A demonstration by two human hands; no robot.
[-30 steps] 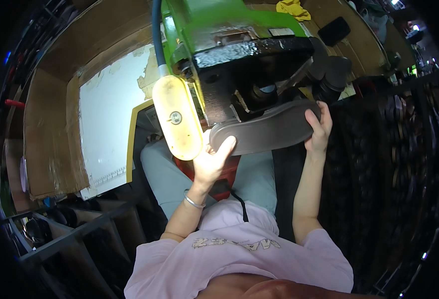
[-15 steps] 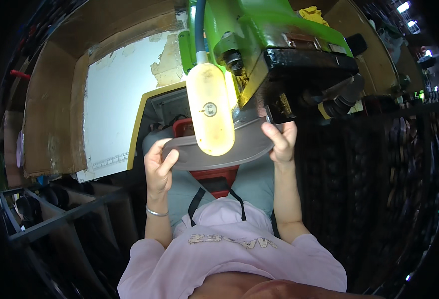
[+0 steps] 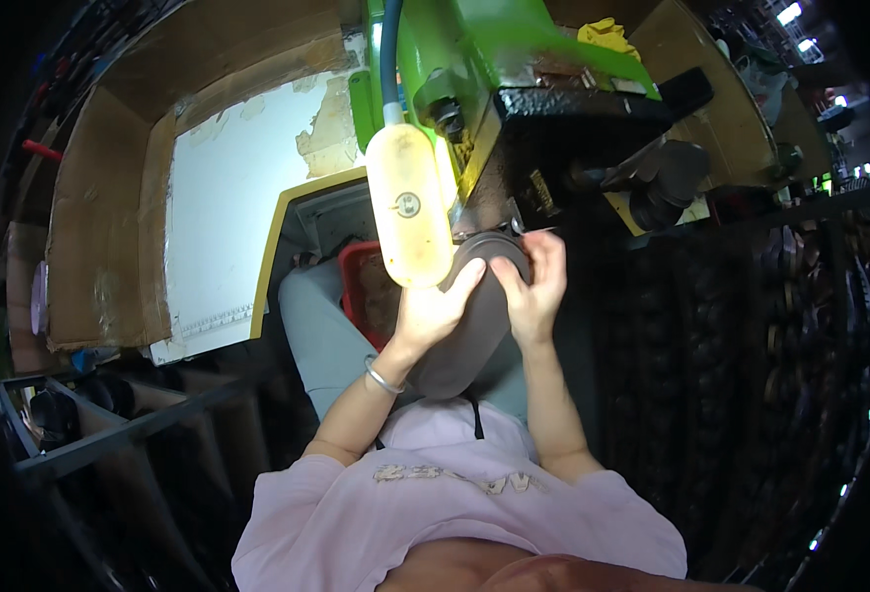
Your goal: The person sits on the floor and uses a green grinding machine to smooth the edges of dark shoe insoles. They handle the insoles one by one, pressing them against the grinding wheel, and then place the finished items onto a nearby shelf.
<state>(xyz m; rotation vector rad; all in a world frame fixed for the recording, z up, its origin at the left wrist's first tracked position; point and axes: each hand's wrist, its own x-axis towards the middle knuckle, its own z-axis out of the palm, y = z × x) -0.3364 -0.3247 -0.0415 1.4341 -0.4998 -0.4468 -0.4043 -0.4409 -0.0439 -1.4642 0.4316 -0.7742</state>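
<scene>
A long grey piece with a raised rim, which looks like a shoe sole, points lengthwise away from me. Its far end is at the working end of a green and black machine; whether it touches the tool there I cannot tell. My left hand grips its left edge, thumb on top, partly behind the glowing yellow lamp. On the right edge near the far end, my right hand holds it, thumb on top and fingers curled round the side.
A red bin stands beyond my left knee. To the left is a white tabletop with a yellow edge, walled by cardboard. Dark racks flank me. A yellow cloth-like thing lies behind the machine.
The sole has turned from crosswise to lengthwise, its far end now at the machine. My left hand has moved right, and both hands are close together near that end.
</scene>
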